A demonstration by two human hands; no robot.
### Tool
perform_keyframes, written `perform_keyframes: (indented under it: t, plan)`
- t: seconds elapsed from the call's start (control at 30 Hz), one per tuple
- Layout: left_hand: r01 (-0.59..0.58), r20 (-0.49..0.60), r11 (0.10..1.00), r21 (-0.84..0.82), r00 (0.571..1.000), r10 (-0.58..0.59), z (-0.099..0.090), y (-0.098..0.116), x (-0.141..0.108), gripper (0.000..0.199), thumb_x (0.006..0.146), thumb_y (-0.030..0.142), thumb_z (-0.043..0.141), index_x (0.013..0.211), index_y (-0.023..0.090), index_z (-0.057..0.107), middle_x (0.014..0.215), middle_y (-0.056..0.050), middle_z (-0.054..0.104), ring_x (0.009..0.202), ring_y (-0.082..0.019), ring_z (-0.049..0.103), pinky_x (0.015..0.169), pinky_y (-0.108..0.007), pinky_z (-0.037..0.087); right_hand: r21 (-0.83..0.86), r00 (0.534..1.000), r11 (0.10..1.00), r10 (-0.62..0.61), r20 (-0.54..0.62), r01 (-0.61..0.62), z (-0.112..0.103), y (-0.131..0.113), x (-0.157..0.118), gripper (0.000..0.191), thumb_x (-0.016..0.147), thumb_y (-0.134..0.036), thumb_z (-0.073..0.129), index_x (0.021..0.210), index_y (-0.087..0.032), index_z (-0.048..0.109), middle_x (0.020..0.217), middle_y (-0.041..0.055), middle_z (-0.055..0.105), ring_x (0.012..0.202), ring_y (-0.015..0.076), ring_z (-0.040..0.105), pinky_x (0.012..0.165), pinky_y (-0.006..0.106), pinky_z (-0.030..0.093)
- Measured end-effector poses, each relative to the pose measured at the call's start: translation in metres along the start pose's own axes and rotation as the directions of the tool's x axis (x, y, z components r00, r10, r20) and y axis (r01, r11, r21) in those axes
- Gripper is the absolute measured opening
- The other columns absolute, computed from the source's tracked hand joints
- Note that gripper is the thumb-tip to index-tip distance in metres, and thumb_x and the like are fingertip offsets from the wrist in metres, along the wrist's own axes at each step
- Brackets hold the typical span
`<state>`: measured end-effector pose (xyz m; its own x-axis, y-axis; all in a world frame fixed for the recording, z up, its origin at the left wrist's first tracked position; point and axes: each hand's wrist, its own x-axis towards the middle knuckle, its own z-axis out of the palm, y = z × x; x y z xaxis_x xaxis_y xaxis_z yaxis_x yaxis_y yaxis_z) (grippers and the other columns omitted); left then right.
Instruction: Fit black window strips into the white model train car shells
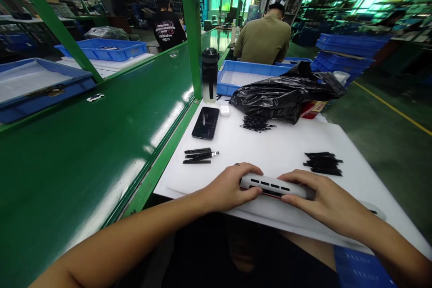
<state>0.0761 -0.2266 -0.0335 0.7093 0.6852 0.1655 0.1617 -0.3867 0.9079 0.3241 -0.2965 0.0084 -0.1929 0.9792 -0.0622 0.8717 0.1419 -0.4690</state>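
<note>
A light-grey, rounded long shell, which looks like a toy train carriage, lies crosswise near the front of the white work surface. Dark window-like slots run along its side. My left hand grips its left end between thumb and fingers. Around the right end my right hand is closed, hiding part of it. Beyond my left hand are several black strips. A pile of short black strips sits beyond my right hand. Behind my right wrist, another pale piece shows in part.
A phone, a white earbud case and a dark bottle stand at the back left. Thin black frames lie before a black plastic bag. The green conveyor runs along the left. Two people sit ahead.
</note>
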Motion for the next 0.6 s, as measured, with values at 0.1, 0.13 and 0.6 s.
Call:
perform_keyframes:
  t: [0.1, 0.13, 0.6]
  plan:
    - [-0.018, 0.01, 1.0, 0.0, 1.0, 0.018, -0.001, 0.002, 0.0, 0.029, 0.087, 0.025, 0.065, 0.115, 0.02, 0.062, 0.115, -0.004, 0.067, 0.103, -0.019, 0.062, 0.086, -0.027, 0.046, -0.002, 1.0, 1.0, 0.008, 0.006, -0.008, -0.001, 0.0, -0.003, 0.041, 0.086, -0.055, 0.063, 0.119, -0.03, 0.067, 0.12, 0.003, 0.07, 0.106, 0.0257, 0.068, 0.088, 0.037, 0.057]
    - [-0.02, 0.013, 1.0, -0.001, 1.0, 0.02, -0.001, 0.003, 0.0, 0.029, 0.087, 0.025, 0.065, 0.115, 0.02, 0.062, 0.115, -0.004, 0.067, 0.103, -0.019, 0.062, 0.087, -0.028, 0.046, -0.001, 1.0, 1.0, 0.013, 0.023, -0.013, -0.002, 0.0, -0.004, 0.042, 0.087, -0.055, 0.062, 0.121, -0.032, 0.066, 0.122, 0.0022, 0.07, 0.108, 0.0251, 0.067, 0.089, 0.036, 0.057]
    - [0.002, -0.009, 0.999, 0.032, 1.0, -0.001, 0.001, 0.004, -0.001, 0.027, 0.087, 0.026, 0.064, 0.114, 0.021, 0.063, 0.115, -0.005, 0.067, 0.101, -0.021, 0.062, 0.084, -0.029, 0.046, -0.074, 0.991, 0.991, -0.114, -0.069, 0.109, 0.01, 0.002, -0.01, 0.035, 0.093, -0.043, 0.057, 0.122, -0.026, 0.065, 0.117, 0.006, 0.069, 0.101, 0.0234, 0.067, 0.083, 0.036, 0.057]
